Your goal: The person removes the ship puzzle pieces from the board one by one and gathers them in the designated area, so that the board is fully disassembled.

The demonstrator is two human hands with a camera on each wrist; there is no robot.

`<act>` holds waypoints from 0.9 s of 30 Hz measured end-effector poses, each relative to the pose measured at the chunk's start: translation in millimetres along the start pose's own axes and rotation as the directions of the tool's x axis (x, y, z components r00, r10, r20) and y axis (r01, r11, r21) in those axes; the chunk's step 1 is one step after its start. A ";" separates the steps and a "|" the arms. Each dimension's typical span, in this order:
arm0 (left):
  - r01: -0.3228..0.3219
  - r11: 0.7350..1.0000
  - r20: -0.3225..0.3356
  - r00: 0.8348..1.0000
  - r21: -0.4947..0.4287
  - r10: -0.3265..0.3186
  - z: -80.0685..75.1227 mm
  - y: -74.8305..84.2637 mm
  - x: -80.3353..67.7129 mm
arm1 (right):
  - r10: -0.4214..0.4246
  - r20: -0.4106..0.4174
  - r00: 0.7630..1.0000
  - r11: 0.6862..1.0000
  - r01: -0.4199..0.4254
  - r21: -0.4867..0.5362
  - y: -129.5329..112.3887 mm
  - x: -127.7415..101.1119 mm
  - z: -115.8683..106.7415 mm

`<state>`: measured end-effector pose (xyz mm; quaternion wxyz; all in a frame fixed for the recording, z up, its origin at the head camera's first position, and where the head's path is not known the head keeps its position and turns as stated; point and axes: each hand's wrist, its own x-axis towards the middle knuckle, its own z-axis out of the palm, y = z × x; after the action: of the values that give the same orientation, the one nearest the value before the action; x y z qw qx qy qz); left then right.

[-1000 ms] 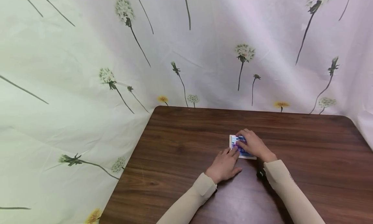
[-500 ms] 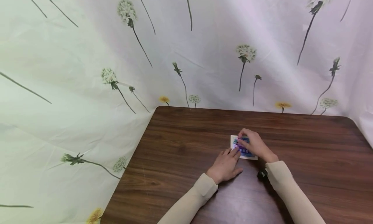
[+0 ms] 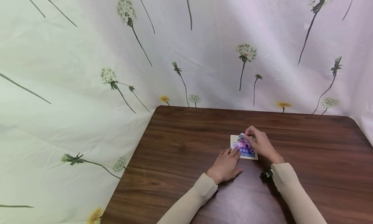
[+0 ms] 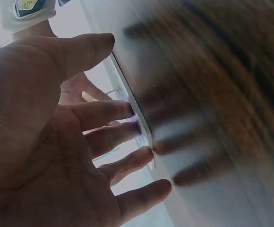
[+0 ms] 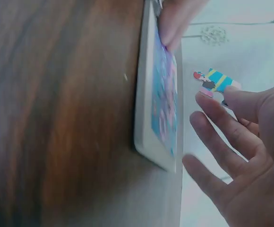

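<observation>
Left hand [image 3: 225, 165] flat, fingers straight, tips pressing near-left edge of puzzle tray [image 3: 234, 140], mid-surface [image 3: 180, 159] toward far edge. Right hand [image 3: 262, 144] over tray's far-right corner. Right wrist view alone shows puzzle piece [image 5: 213, 81] pinched, lifted clear of tray [image 5: 158, 118].

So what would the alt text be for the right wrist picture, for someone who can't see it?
The right hand pinches a small blue and pink puzzle piece lifted off a white-framed colourful picture puzzle board. The board lies flat on a dark brown wooden table, and a fingertip of the other hand presses the board's far end.
</observation>
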<state>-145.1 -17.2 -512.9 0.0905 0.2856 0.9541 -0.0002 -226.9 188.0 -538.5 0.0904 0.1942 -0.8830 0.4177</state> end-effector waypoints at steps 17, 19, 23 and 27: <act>0.054 0.997 0.022 0.998 -0.051 -0.053 2.6 -7.1 -10.4 | 0.198 -0.001 0.980 0.980 -0.198 0.020 22.1 -23.1 -29.4; 0.049 0.998 0.015 0.999 -0.039 -0.048 3.2 -8.3 -10.3 | 0.213 0.000 0.977 0.977 -0.213 0.014 23.6 -23.6 -31.7; 0.044 0.999 0.002 0.999 -0.029 -0.044 3.8 -9.1 -10.2 | 0.231 0.002 0.973 0.973 -0.231 -0.019 23.9 -23.3 -34.5; 0.043 0.998 -0.004 0.999 -0.037 -0.043 4.5 -8.7 -10.7 | 0.245 -0.001 0.970 0.967 -0.245 -0.073 21.2 -23.5 -35.6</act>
<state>-140.3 -30.6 -516.0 0.0933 0.2633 0.9601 0.0160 -214.6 234.0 -538.3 0.0417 0.0820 -0.9150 0.3928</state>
